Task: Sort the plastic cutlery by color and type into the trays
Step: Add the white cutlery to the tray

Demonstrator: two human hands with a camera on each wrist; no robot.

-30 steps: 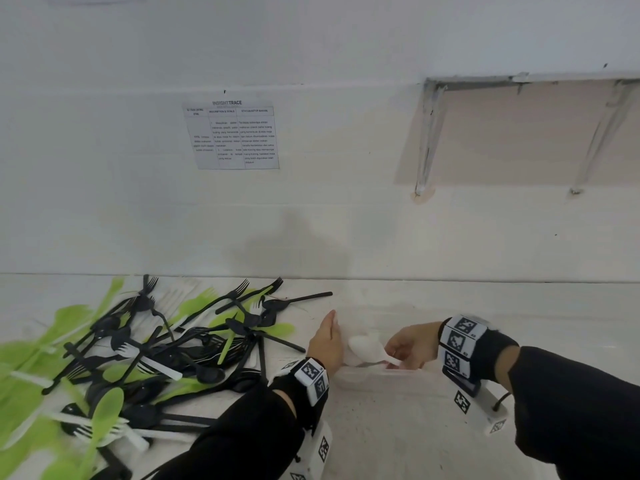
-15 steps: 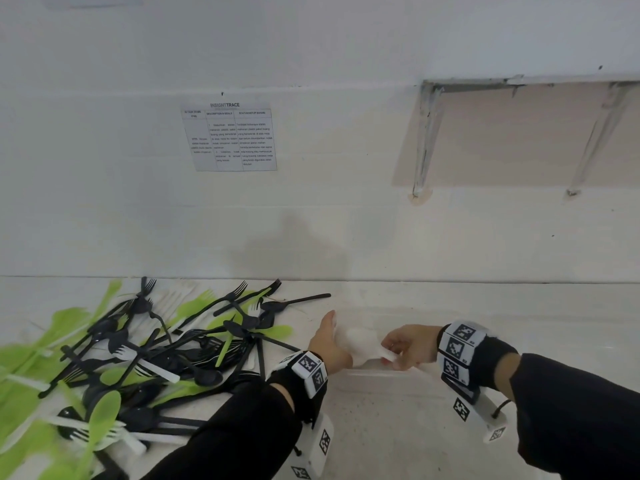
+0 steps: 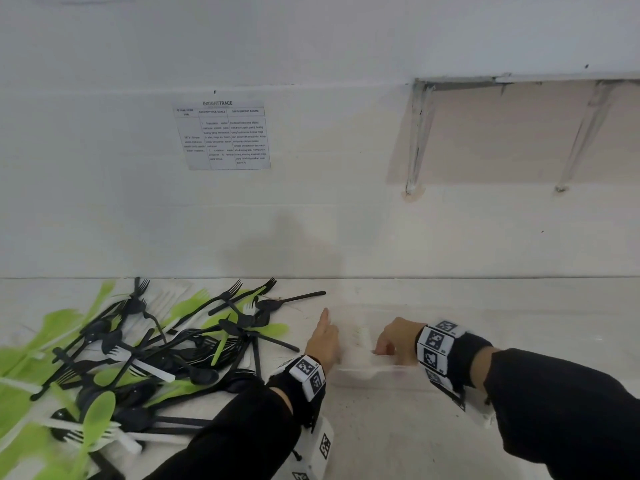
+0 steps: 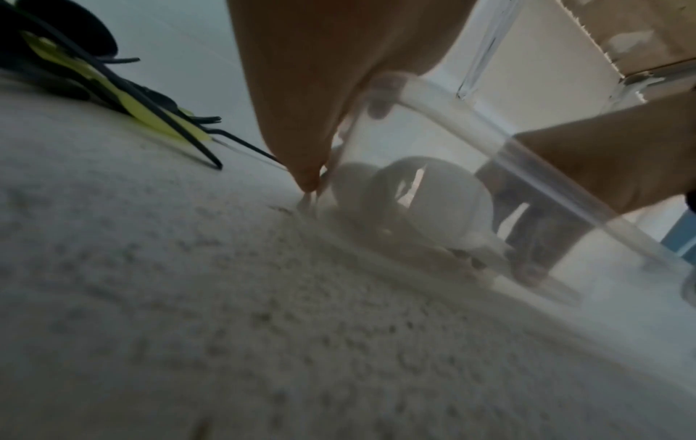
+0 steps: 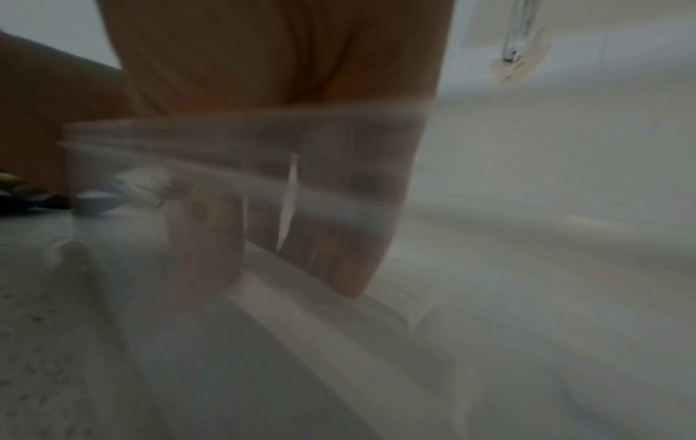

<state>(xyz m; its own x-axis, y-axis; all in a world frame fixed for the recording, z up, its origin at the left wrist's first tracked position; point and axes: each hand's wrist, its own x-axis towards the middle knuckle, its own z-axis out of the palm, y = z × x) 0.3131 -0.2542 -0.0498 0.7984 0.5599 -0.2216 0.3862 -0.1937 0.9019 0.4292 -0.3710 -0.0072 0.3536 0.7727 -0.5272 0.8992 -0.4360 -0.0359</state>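
Observation:
A clear tray (image 3: 374,370) stands on the white table, right of the mixed pile of black, green and white cutlery (image 3: 156,351). My left hand (image 3: 323,341) holds the tray's left end; in the left wrist view a fingertip shows behind the clear rim (image 4: 489,131). My right hand (image 3: 394,341) reaches down inside the tray and pinches the handle of a white spoon (image 3: 362,336). The white spoon's bowl (image 4: 425,205) sits low on the tray floor beside another white bowl. In the right wrist view my right hand's fingers (image 5: 331,238) show blurred through the tray wall (image 5: 226,134).
A white wall rises just behind the table, with a printed sheet (image 3: 223,136) and a shelf bracket (image 3: 417,140) on it. A black fork handle (image 3: 298,297) points toward the tray's far left corner. Bare tabletop (image 3: 398,438) lies in front of the tray.
My right hand has lowered the white spoon from above the rim down into the clear tray. My left hand has stayed at the tray's left end.

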